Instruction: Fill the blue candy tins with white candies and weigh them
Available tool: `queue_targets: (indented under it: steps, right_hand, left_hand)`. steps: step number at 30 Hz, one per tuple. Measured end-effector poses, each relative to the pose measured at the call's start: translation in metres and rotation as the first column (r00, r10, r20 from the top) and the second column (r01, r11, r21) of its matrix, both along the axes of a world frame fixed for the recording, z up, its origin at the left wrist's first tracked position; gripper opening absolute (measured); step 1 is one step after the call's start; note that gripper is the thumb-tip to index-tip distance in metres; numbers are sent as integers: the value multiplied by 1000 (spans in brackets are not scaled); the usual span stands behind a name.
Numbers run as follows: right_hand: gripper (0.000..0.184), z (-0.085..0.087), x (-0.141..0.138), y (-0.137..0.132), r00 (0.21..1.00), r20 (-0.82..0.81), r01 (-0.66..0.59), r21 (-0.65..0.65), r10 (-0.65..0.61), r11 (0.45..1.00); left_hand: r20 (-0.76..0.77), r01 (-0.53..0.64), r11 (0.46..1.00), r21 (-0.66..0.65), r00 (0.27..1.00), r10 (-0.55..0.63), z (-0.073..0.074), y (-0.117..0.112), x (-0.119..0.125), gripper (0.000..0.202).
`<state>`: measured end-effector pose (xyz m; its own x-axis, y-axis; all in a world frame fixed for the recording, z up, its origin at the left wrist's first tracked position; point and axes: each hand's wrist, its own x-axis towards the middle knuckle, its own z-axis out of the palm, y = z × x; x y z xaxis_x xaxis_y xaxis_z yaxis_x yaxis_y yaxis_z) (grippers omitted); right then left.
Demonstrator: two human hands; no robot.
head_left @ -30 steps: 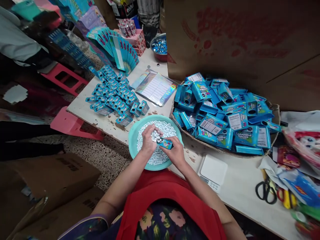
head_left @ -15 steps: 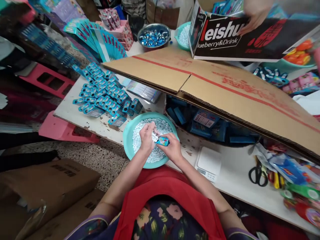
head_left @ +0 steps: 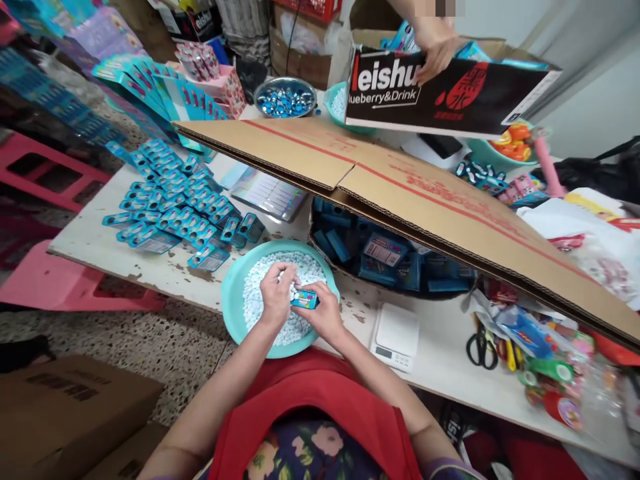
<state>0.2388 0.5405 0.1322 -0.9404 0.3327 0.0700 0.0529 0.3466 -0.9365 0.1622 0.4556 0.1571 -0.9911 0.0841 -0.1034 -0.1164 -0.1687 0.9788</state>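
Over a turquoise bowl (head_left: 231, 313), my right hand (head_left: 324, 312) grips a small blue candy box (head_left: 305, 299) lying on its side, printed face up. My left hand (head_left: 277, 297) is curled at the box's left end, with small white candies (head_left: 294, 288) in its fingers. The box's opening is largely hidden by these fingers. Loose white candies (head_left: 260, 267) fill the bowl below both hands. To the left, several similar blue boxes (head_left: 175, 200) stand in rows on the table.
A cardboard flap (head_left: 410, 193) slants over a carton of blue packs (head_left: 383, 250). A white scale (head_left: 397, 330), scissors (head_left: 482, 348) and loose packaging lie to the right. Another person's hand (head_left: 435, 50) touches a black printed carton (head_left: 390, 100) at the back. A metal bowl (head_left: 285, 115) holds blue pieces.
The head view has turned, so the scene sits further left. Both hands stay together over the bowl, the candy box still in my right hand. The left fingers have shifted slightly around the candies.
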Motion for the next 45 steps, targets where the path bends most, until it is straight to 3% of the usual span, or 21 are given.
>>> queue_targets:
  steps: [6,12,17,21,24,26,28,29,30,32,33,35,38,41,43,45]
  right_hand:
    - [29,1,1,2,998,-65,-7,-67,2,998]
    - [31,2,2,0,996,-83,7,-84,-14,996]
    - [29,6,2,0,992,-123,12,-83,-22,997]
    - [35,8,5,-1,994,-104,20,-150,-36,988]
    - [40,14,12,4,992,-113,25,-243,-54,970]
    - [43,20,24,13,987,-143,32,-304,-79,952]
    - [45,24,45,25,980,-134,97,-322,-146,942]
    - [45,25,59,32,974,-105,159,-315,-201,936]
    - [45,24,74,39,963,-60,235,-306,-264,923]
    - [46,16,108,55,909,56,411,-287,-413,865]
    - [47,11,124,63,863,119,503,-276,-490,819]
    - [48,-2,153,78,738,204,675,-221,-644,704]
    - [51,-14,182,96,538,230,843,-117,-811,526]
    - [53,-17,200,106,402,208,915,-69,-891,397]
    - [56,-18,208,109,346,186,938,-55,-919,342]
    - [56,-18,211,108,328,183,945,-47,-927,325]
  left_hand:
    - [8,-30,995,92,1000,29,9,5,-1,23]
    - [-97,-47,996,-80,995,39,15,1,6,20]
    - [-39,2,1000,-28,999,-4,15,2,13,25]
    - [17,53,998,16,998,-53,33,2,17,27]
    - [5,28,998,60,1000,-28,40,-10,8,26]
    - [-18,38,999,-37,999,-39,28,-28,-5,26]
    - [-62,146,940,-307,983,-173,0,-53,-19,27]
    - [-63,247,835,-491,946,-317,-17,-65,-25,28]
    - [-68,314,695,-647,883,-464,-36,-77,-30,29]
    - [-121,260,507,-822,789,-602,-68,-96,-37,31]
    - [-145,226,466,-856,759,-635,-80,-101,-40,32]
    - [-186,193,454,-870,724,-665,-90,-102,-43,34]
    - [-221,201,471,-859,684,-695,-77,-88,-47,35]
    - [-274,179,482,-858,633,-724,-55,-66,-53,36]
    - [-325,166,495,-853,572,-753,-44,-52,-55,34]
    - [-413,128,534,-836,493,-766,-34,-42,-55,29]
